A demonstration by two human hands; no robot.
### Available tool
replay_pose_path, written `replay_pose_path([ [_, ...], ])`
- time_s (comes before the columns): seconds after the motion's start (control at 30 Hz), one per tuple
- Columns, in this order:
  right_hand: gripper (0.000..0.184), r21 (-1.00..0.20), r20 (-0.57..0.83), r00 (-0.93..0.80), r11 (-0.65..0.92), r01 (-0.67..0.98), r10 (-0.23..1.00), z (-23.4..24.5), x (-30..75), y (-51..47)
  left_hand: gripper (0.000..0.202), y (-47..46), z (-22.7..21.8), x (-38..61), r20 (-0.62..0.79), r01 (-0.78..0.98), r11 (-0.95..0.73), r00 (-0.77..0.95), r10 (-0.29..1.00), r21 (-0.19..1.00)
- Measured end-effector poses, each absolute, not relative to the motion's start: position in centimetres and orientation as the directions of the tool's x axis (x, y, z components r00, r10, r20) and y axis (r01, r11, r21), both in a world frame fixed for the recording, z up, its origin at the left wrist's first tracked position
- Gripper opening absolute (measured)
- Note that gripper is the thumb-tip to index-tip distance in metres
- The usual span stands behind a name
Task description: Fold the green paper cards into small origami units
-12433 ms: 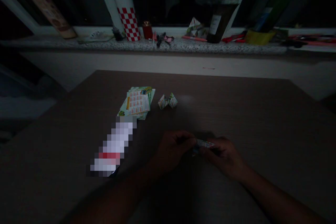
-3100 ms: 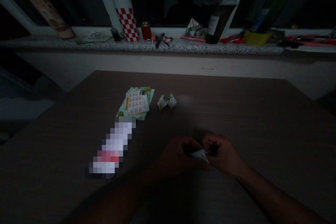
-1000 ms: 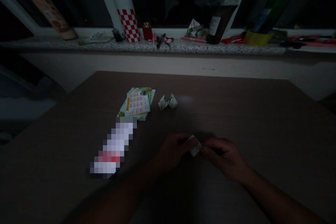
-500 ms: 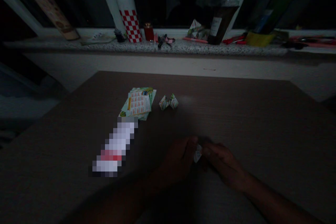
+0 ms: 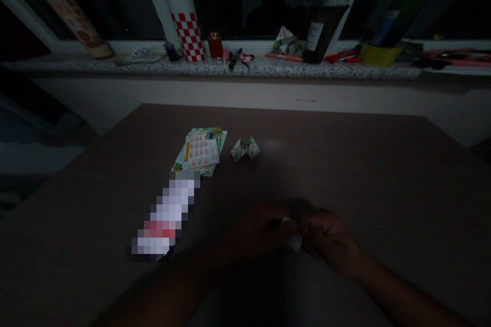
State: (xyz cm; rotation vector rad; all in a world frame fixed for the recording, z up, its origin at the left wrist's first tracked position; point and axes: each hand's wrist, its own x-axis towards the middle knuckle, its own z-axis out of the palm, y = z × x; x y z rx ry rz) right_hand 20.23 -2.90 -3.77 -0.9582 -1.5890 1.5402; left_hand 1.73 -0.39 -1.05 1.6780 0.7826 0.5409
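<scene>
A brown wood-grain tabletop fills most of the view, dimly lit. Behind it runs a speckled stone windowsill crowded with things: a white bottle with a band of red and white checks, a dark bottle with a pale label, a green bottle leaning at the right, a cardboard tube leaning at the left and a small red jar.

On the tabletop, left of centre, lies a stack of printed sheets, green-edged, the top 1 showing an orange and red grid like a calendar. Just below it is a long pale object that is blurred out.

The left hand and right hand meet near the front edge, knuckles up. The fingers of both are drawn together at the tips, pinching a small piece of paper between them, just above the tabletop. In this light I cannot tell which fingers do the pinching.

Right of the stack sit 2 little folded paper shapes, touching each other.

As for progress, those 2 shapes look finished. The piece in the hands is already folded down small, so it seems well along but not yet set down, and the stack suggests more sheets are left.

No writing can be read. The grid's print and the bottle labels are too small and too dark.
</scene>
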Motion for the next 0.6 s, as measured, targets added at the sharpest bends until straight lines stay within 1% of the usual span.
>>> replay_pose_path([
  [0.13, 0.051, -0.989, -0.124, -0.568, -0.146, 0.006, 0.814, -3.8, 20.1, -3.0, 0.031, 0.1, -1.1, 1.3, -0.184, 0.136, 0.124, 0.757, 0.627, 0.983],
  [0.2, 0.049, -0.98, -0.141, -0.607, -0.195, -0.024, 0.782, -3.7, 20.1, -3.0, 0.027, 0.0, -1.2, 1.5, -0.249, 0.114, 0.25, 0.748, 0.615, 0.961],
  [0.3, 0.047, -0.972, -0.149, -0.605, -0.229, -0.057, 0.782, -3.5, 20.1, -2.8, 0.023, -0.3, -1.4, 2.0, -0.317, 0.056, 0.398, 0.71, 0.629, 0.916],
  [0.37, 0.047, -0.973, -0.146, -0.589, -0.223, -0.06, 0.795, -3.3, 20.1, -2.6, 0.022, -0.4, -1.5, 2.3, -0.328, 0.018, 0.432, 0.681, 0.655, 0.902],
  [0.5, 0.048, -0.979, -0.126, -0.563, -0.195, -0.063, 0.817, -3.1, 20.0, -2.3, 0.027, -0.4, -1.7, 2.4, -0.304, -0.061, 0.434, 0.627, 0.717, 0.899],
  [0.6, 0.049, -0.98, -0.121, -0.542, -0.186, -0.066, 0.832, -3.3, 20.0, -2.1, 0.036, -0.4, -2.2, 2.3, -0.281, -0.059, 0.414, 0.647, 0.708, 0.908],
])
